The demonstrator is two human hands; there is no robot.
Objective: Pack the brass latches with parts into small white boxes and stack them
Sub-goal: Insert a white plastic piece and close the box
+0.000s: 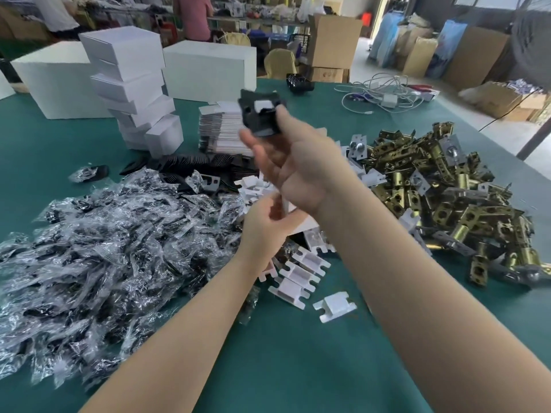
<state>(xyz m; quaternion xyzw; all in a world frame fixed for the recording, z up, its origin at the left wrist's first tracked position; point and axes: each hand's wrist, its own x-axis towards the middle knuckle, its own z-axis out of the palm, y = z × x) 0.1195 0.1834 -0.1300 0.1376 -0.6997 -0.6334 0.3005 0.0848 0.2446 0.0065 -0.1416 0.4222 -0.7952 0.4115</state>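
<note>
Right hand [293,171] raised over desk [298,353] centre, grip pinching black plate [261,114] between thumb and fingertips. Left hand [264,231] lower, at 7 o'clock from right hand, grip curled on white box [301,220]. Brass latches [447,198] heaped at 3 o'clock on desk. Bagged parts [98,248] piled at 9 o'clock. White inserts [301,272] scattered near left wrist. Stack of small white boxes [131,87] at 11 o'clock, leaning.

brass latches [441,186] heaped at table's right; small white boxes [134,93] stacked crookedly (far left).
</note>
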